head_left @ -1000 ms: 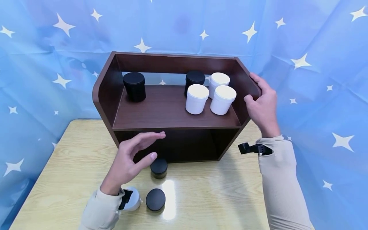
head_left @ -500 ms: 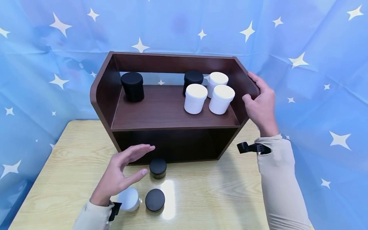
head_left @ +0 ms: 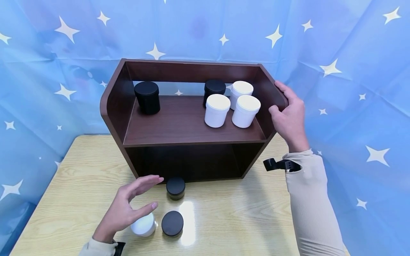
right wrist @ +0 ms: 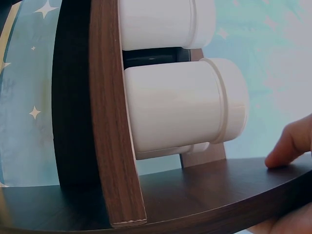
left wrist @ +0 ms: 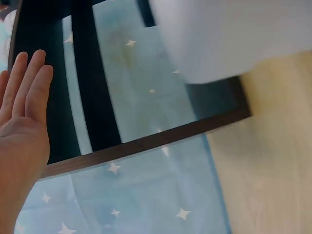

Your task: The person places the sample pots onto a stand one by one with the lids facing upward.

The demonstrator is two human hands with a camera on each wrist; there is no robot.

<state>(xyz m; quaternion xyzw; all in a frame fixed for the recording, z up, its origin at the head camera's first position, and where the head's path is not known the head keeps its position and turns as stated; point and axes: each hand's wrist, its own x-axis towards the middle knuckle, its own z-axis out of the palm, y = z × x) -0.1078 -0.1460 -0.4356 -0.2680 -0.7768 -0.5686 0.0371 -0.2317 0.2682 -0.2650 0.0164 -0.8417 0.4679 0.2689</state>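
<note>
My left hand (head_left: 123,208) hovers over the table at the lower left, its fingers extended and thumb apart, holding nothing. Partly behind it stands a white lidded jar (head_left: 144,224), which looms blurred in the left wrist view (left wrist: 219,39). Close by on the table are two black lidded jars (head_left: 175,188) (head_left: 172,223). My right hand (head_left: 289,119) grips the right side panel of a dark brown wooden shelf (head_left: 192,137), thumb on the inner face. In the right wrist view that thumb (right wrist: 287,146) presses the panel, while the other fingers are mostly hidden beneath it.
On the upper board, three white jars (head_left: 246,111) cluster at the right, one black jar (head_left: 215,90) behind them. Another black jar (head_left: 147,97) stands at the left end. The shelf's lower compartment (head_left: 189,161) is dark. A blue star-patterned cloth (head_left: 198,32) hangs behind.
My left hand has moved down and to the left, from in front of the lower compartment to beside the white jar on the table. My right hand keeps its grip on the shelf.
</note>
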